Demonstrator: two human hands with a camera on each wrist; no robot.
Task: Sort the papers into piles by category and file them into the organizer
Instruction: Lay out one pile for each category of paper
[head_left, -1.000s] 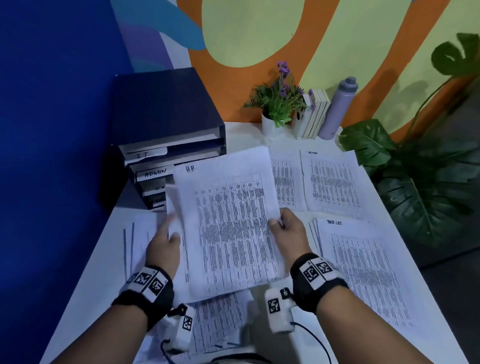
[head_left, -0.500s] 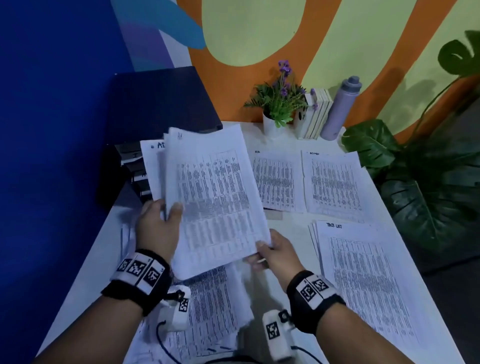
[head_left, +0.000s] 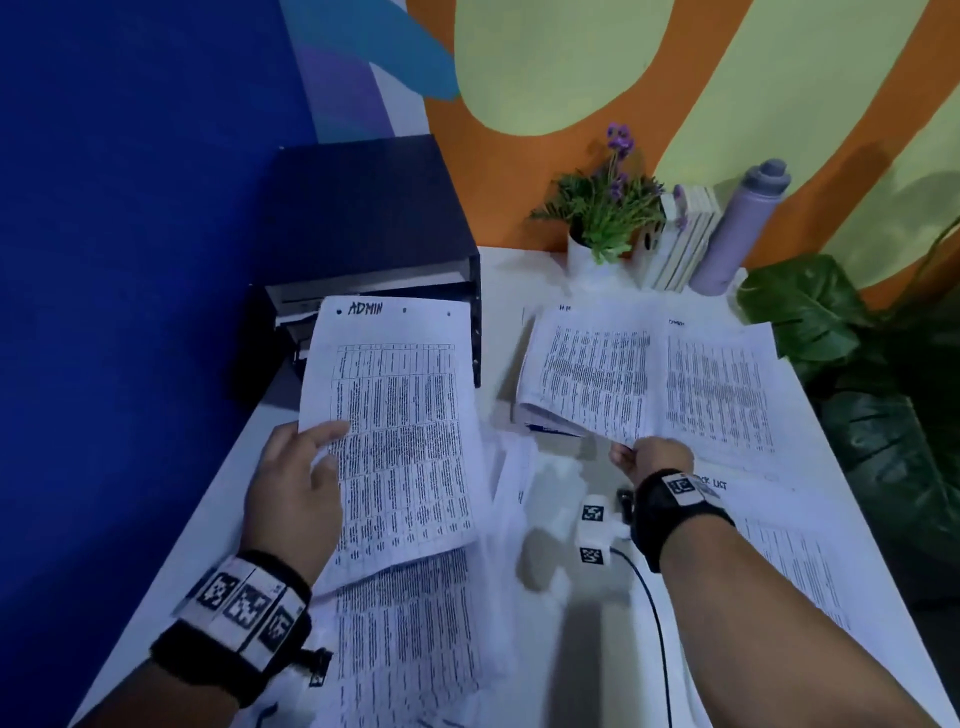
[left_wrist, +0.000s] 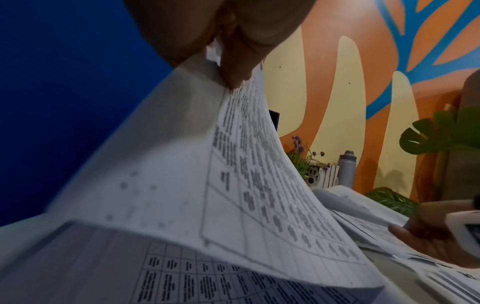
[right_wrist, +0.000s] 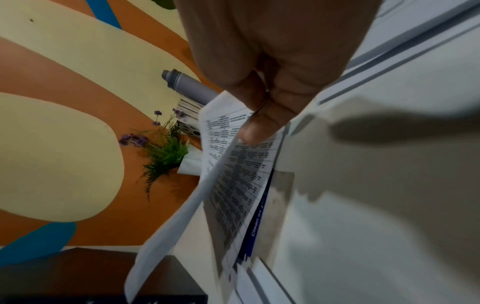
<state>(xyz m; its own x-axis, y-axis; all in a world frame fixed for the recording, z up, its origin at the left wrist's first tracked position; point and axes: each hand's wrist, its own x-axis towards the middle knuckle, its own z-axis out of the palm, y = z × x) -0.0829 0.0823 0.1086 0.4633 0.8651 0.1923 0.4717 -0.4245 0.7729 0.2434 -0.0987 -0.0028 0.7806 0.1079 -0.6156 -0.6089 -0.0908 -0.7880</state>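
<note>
My left hand (head_left: 322, 447) grips the left edge of a printed sheet headed ADMIN (head_left: 405, 426), raised in front of the black organizer (head_left: 363, 234). The left wrist view shows the fingers (left_wrist: 233, 61) pinching that sheet (left_wrist: 259, 185). My right hand (head_left: 631, 457) pinches the near edge of a sheet headed HR (head_left: 592, 374), which lies partly on the HR pile, its left side still curled up. In the right wrist view the thumb (right_wrist: 262, 127) presses on this sheet (right_wrist: 233, 174). An ADMIN pile (head_left: 722, 384) lies to its right.
Unsorted sheets (head_left: 405, 649) lie under my left arm. A task list pile (head_left: 789, 561) fills the near right. At the back stand a flower pot (head_left: 597, 234), books (head_left: 685, 239) and a grey bottle (head_left: 737, 228). A leafy plant (head_left: 872, 374) borders the white table's (head_left: 545, 509) right edge.
My right hand took the HR sheet off the held stack and carried it right to the HR pile. My left hand stayed up, with the ADMIN sheet now exposed.
</note>
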